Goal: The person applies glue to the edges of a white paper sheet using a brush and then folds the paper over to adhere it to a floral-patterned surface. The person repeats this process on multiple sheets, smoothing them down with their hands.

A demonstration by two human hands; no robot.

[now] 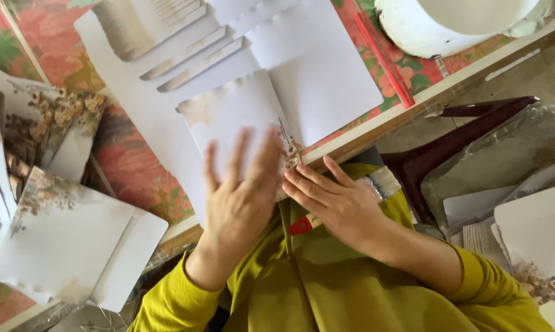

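My left hand (237, 200) lies flat with its fingers spread on a white card (234, 110) that has a floral print along one edge. The hand is blurred. My right hand (333, 206) rests beside it with straight fingers touching the card's printed corner, at the table's near edge (376, 132). Neither hand visibly grips anything. The card lies on a larger white sheet (327, 80). A red-tipped object (302, 225) lies on my yellow-green garment under the right hand.
Fanned stacks of white cards (167, 37) lie further up the table. Floral-printed cards (62, 233) are at the left. A red strip (385, 58) and a white bucket (450, 24) are at upper right. A maroon stool (468, 132) and more cards (536, 233) stand right.
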